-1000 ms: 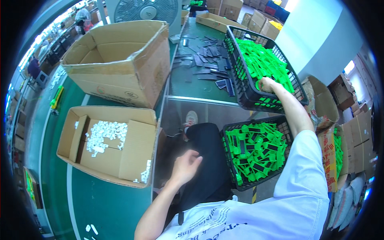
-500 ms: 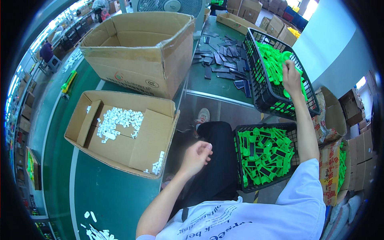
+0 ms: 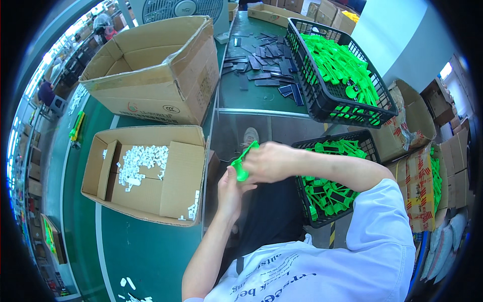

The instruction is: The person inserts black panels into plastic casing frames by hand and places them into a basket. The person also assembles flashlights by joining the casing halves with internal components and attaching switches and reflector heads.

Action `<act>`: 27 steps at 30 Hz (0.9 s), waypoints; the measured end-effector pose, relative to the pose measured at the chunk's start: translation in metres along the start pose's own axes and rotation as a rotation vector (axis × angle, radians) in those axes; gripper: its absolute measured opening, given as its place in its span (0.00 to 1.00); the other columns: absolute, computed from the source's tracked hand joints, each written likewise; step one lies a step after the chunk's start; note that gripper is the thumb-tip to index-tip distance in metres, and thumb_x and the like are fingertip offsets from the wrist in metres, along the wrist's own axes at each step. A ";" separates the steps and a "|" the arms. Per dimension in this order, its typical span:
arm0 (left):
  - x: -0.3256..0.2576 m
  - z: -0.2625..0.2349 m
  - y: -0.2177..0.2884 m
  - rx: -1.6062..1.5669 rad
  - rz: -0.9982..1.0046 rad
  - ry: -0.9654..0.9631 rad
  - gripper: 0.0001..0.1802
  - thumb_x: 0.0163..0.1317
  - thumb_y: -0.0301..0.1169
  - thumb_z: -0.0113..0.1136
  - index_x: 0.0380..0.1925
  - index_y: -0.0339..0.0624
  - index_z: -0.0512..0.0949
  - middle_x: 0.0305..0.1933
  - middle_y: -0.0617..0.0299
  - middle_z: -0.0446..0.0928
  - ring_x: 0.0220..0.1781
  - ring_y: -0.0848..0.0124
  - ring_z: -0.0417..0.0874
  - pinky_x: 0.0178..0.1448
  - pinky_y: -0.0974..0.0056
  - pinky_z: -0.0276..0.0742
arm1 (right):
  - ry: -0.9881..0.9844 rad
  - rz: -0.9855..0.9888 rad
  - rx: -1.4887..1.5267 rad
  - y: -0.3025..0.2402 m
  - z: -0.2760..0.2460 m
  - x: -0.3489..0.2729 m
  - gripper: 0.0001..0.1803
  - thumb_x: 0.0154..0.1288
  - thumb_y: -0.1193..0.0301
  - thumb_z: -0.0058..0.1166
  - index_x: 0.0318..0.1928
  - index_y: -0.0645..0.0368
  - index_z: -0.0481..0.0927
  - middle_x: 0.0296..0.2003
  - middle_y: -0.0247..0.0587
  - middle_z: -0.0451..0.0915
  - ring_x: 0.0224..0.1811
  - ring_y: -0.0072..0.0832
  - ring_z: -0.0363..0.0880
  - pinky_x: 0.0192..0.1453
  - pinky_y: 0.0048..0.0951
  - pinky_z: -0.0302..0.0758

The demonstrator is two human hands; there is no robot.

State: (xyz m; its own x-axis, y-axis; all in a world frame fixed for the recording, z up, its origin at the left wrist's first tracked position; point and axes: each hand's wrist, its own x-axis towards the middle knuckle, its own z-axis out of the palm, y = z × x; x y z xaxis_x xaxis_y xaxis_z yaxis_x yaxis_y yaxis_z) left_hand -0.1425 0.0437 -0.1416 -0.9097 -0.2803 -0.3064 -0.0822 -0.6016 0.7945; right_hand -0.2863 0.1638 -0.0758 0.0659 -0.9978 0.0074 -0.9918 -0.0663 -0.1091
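Above my lap, a bright green plastic piece with a rounded, spoon-like end is between my two hands. My right hand is closed on it from the right, its fingertips partly hidden behind the knuckles. From below, my left hand grips its lower end with the thumb raised against it. Under my right forearm is a black crate of green pieces with dark strips on them. Another black crate, full of similar plain green pieces, stands at the far right on the table.
Dark flat strips lie scattered left of the upper crate. On the green table at left, a shallow cardboard tray holds small white parts. A tall open carton stands behind it. White pieces lie near the lower edge.
My right hand has come from the upper crate to my lap with a green piece. My left hand, previously without a piece, now meets it there. The view has shifted slightly.
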 end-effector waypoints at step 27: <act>0.002 -0.014 0.007 0.141 -0.083 0.097 0.10 0.74 0.32 0.52 0.49 0.38 0.72 0.39 0.52 0.84 0.30 0.71 0.84 0.33 0.69 0.79 | 0.850 0.770 1.187 0.052 -0.016 -0.009 0.32 0.57 0.84 0.62 0.63 0.62 0.67 0.35 0.38 0.83 0.29 0.16 0.77 0.27 0.20 0.74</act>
State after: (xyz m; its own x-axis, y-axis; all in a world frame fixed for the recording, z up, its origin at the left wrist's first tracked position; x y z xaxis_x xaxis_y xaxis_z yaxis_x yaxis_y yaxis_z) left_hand -0.1393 0.0284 -0.1436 -0.8544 -0.3089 -0.4178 -0.2178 -0.5171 0.8277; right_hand -0.3400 0.1696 -0.0653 -0.8425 -0.5355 0.0593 -0.1024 0.0510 -0.9934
